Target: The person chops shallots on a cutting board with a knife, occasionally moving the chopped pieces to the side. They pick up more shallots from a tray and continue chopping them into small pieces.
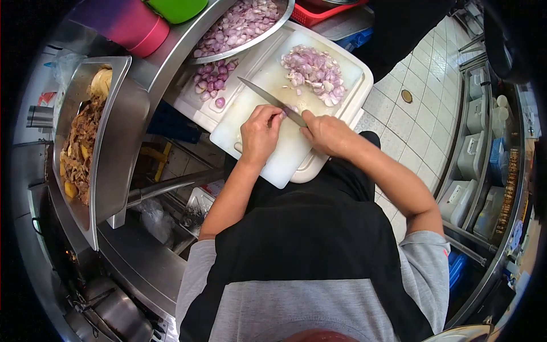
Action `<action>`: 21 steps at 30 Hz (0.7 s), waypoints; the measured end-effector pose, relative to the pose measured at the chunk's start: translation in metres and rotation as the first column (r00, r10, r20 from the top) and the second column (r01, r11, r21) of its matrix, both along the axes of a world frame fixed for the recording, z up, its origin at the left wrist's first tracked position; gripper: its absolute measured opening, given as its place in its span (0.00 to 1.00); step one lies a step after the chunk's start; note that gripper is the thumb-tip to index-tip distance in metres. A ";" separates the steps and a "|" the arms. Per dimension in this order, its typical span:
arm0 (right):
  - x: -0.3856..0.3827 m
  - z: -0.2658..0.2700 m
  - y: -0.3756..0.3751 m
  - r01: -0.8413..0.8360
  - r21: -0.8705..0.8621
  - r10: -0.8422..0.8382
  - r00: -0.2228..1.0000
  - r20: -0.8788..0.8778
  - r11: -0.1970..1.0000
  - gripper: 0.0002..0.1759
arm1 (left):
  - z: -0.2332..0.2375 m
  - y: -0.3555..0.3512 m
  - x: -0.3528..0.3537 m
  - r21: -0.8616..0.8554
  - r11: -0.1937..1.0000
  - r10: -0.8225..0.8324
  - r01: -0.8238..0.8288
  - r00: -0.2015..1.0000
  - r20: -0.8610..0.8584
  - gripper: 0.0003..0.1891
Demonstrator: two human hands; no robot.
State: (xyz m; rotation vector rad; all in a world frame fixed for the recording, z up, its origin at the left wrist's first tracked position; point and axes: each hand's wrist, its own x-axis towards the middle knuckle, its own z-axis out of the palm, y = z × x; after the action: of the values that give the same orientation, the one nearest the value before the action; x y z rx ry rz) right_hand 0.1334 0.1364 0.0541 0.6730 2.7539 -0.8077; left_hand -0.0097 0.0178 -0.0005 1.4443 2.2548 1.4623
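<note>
My right hand (pixel 329 133) is wrapped round the handle of a kitchen knife (pixel 265 96), whose blade points up and to the left over a white cutting board (pixel 250 122). At the blade's edge, my left hand (pixel 259 134) pinches a small purple shallot (pixel 283 114), mostly hidden by the fingers. Cut shallots (pixel 315 74) lie heaped on the far part of the board, beyond the knife. Whole peeled shallots (pixel 212 80) are gathered to the left of the board, one of them a little apart.
A metal bowl (pixel 283 21) heaped with shallots stands behind the whole ones. To the left is a deep steel pan (pixel 122 122) of cooked food. A red basket (pixel 310 16) sits at the back, near a person in dark clothes (pixel 401 34). Shelves with lidded containers (pixel 460 202) line the right.
</note>
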 end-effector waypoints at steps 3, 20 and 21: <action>-0.003 0.034 0.012 -0.107 0.027 0.104 0.990 0.093 0.994 0.18 | 0.000 0.001 0.001 0.032 0.999 -0.002 0.001 1.000 0.022 0.04; 0.008 0.029 0.005 -0.070 -0.009 0.070 0.997 0.036 0.998 0.17 | 0.001 -0.001 -0.001 -0.025 1.000 -0.005 0.004 0.999 -0.036 0.04; 0.007 0.013 -0.002 -0.011 -0.013 0.011 1.000 0.019 1.000 0.17 | 0.000 -0.001 -0.001 -0.025 1.000 -0.004 0.003 0.999 -0.034 0.04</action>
State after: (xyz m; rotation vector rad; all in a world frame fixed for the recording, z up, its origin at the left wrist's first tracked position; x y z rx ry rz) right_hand 0.1403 0.1344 0.0675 0.6592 2.7304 -0.8119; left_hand -0.0105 0.0172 -0.0004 1.4765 2.2807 1.4144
